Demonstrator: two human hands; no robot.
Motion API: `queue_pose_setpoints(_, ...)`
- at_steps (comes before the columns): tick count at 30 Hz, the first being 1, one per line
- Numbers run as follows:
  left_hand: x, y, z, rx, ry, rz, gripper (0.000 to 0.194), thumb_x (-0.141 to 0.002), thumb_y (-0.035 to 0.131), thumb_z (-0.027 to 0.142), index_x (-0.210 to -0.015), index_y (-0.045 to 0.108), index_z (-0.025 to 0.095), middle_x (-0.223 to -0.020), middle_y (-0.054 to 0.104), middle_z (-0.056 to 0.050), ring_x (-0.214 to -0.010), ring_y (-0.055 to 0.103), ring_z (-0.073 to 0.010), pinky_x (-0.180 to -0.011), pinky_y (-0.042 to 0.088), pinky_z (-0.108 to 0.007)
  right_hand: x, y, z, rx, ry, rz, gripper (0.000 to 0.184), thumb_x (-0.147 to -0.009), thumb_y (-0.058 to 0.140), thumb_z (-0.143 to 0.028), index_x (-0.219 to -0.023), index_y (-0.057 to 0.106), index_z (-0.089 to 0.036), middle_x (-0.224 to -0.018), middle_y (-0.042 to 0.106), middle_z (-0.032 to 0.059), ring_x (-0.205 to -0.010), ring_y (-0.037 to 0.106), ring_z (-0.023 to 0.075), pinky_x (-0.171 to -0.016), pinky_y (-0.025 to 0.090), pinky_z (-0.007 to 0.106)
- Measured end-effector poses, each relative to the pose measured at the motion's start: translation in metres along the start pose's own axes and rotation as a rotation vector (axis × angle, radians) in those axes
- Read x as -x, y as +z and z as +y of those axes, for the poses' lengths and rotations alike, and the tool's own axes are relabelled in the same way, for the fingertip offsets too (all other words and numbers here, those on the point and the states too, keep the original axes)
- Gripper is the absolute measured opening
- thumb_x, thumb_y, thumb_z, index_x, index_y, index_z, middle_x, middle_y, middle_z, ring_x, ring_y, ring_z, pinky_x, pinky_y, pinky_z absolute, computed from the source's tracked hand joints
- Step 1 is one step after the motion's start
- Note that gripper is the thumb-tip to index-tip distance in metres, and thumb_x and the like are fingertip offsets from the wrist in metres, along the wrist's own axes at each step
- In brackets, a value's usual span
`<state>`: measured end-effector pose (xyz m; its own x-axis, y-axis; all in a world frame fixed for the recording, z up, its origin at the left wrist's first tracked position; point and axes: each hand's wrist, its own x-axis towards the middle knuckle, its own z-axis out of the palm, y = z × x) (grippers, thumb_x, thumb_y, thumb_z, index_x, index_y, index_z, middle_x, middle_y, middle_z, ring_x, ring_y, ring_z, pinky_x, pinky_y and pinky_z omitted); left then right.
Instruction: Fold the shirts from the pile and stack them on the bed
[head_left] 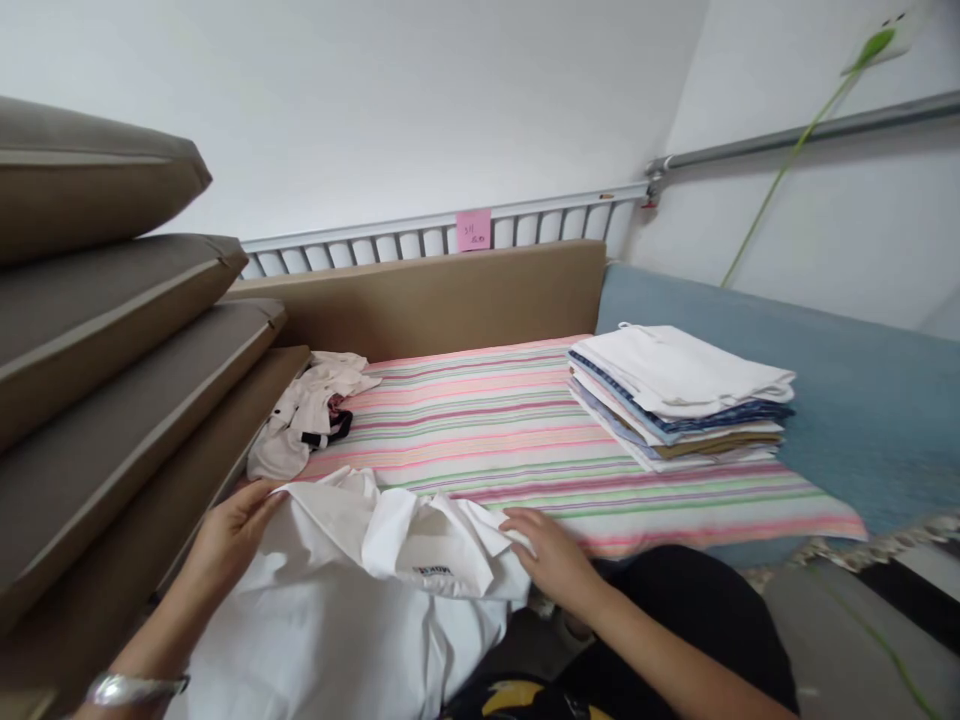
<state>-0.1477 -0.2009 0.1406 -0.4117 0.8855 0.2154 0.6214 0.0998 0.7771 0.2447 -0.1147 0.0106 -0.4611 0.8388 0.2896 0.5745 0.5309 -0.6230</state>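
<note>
A white collared shirt lies across my lap and the near edge of a striped cloth. My left hand grips the shirt's left shoulder, fingers curled on the fabric. My right hand pinches the shirt's right edge beside the collar, where a label shows. A silver bracelet sits on my left wrist.
A stack of folded clothes rests on the striped cloth's right side. A crumpled cream garment lies at the left. Brown cushions are stacked at the left, with a brown board and railing behind. A blue cover lies to the right.
</note>
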Motion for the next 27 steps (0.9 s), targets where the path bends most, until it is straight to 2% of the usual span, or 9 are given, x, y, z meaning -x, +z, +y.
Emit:
queue_pose_setpoints(3,-0.001,0.001,-0.009,0.021,-0.027,-0.008,0.052,-0.06,0.061,0.064,-0.083,0.068,0.018,-0.076,0.068,-0.003,-0.07,0.058,-0.0179,-0.059,0.046,-0.022,0.016,0.024,0.002,0.111,-0.028,0.024,0.046,-0.072,0.053,-0.015,-0.118,0.058,-0.022,-0.137,0.047,0.0079,-0.124,0.041,0.0253,-0.104,0.032,0.045)
queue_pose_setpoints(6,0.0,0.001,-0.019,0.07,-0.067,0.001,0.054,-0.059,0.062,0.065,-0.083,0.067,0.017,-0.076,0.069,-0.003,-0.069,0.059,-0.0186,-0.058,0.047,-0.023,0.013,0.039,0.019,0.089,0.081,0.08,0.038,-0.073,0.048,-0.015,-0.107,0.065,-0.02,-0.132,0.052,0.0096,-0.122,0.044,0.0259,-0.103,0.033,0.045)
queue_pose_setpoints(9,0.001,-0.007,-0.02,0.103,-0.061,0.022,0.055,-0.059,0.062,0.065,-0.083,0.067,0.016,-0.075,0.068,-0.003,-0.066,0.06,-0.0182,-0.055,0.046,-0.023,-0.003,0.035,0.037,-0.134,0.233,0.19,0.03,-0.072,0.043,-0.019,-0.088,0.068,-0.019,-0.113,0.064,0.0102,-0.109,0.055,0.0247,-0.097,0.04,0.042)
queue_pose_setpoints(11,0.002,-0.017,-0.011,0.104,-0.041,0.056,0.053,-0.061,0.062,0.064,-0.084,0.067,0.016,-0.073,0.068,-0.003,-0.065,0.059,-0.0173,-0.054,0.045,-0.022,-0.02,0.017,0.039,-0.357,0.333,0.306,0.029,-0.071,0.044,-0.026,-0.086,0.067,-0.019,-0.098,0.069,0.009,-0.096,0.061,0.0243,-0.087,0.046,0.039)
queue_pose_setpoints(14,-0.003,-0.04,0.026,0.079,-0.001,0.155,0.052,-0.064,0.062,0.06,-0.09,0.067,0.015,-0.077,0.068,-0.002,-0.067,0.057,-0.0154,-0.056,0.043,-0.02,-0.057,-0.034,0.018,-0.693,0.403,0.454,0.024,-0.068,0.051,-0.036,-0.081,0.062,-0.02,-0.074,0.068,0.0033,-0.071,0.063,0.0207,-0.064,0.05,0.031)
queue_pose_setpoints(17,-0.017,-0.068,0.086,0.011,0.141,0.313,0.048,-0.069,0.061,0.053,-0.095,0.066,0.013,-0.08,0.067,-0.002,-0.069,0.054,-0.0124,-0.059,0.041,-0.019,-0.104,-0.11,-0.022,-0.855,0.285,0.578,0.022,-0.064,0.056,-0.041,-0.069,0.054,-0.02,-0.059,0.059,-0.0015,-0.055,0.056,0.0153,-0.053,0.045,0.026)
queue_pose_setpoints(22,-0.042,-0.118,0.191,-0.192,0.429,0.633,0.044,-0.075,0.055,0.047,-0.095,0.067,0.01,-0.071,0.06,0.004,-0.062,0.044,-0.0047,-0.068,0.039,-0.02,-0.173,-0.252,-0.095,-0.663,0.026,0.863,0.021,-0.077,0.054,-0.039,-0.075,0.054,-0.018,-0.066,0.055,-0.0042,-0.068,0.05,0.0123,-0.065,0.04,0.024)
queue_pose_setpoints(25,-0.057,-0.146,0.227,-0.381,0.503,0.766,0.058,-0.076,0.046,0.054,-0.095,0.066,0.003,-0.068,0.053,0.007,-0.067,0.046,-0.0018,-0.078,0.038,-0.026,-0.185,-0.321,-0.135,-0.232,-0.117,1.042,0.032,-0.085,0.051,-0.035,-0.059,0.047,-0.017,-0.057,0.041,-0.0063,-0.062,0.04,0.009,-0.064,0.032,0.023)
queue_pose_setpoints(27,-0.069,-0.161,0.237,-0.543,0.53,0.869,0.069,-0.077,0.035,0.061,-0.097,0.064,0.001,-0.072,0.054,0.008,-0.074,0.048,-0.0023,-0.08,0.036,-0.03,-0.18,-0.352,-0.155,0.06,-0.186,1.091,0.038,-0.089,0.047,-0.035,-0.056,0.043,-0.017,-0.058,0.041,-0.0063,-0.061,0.035,0.0068,-0.063,0.029,0.023)
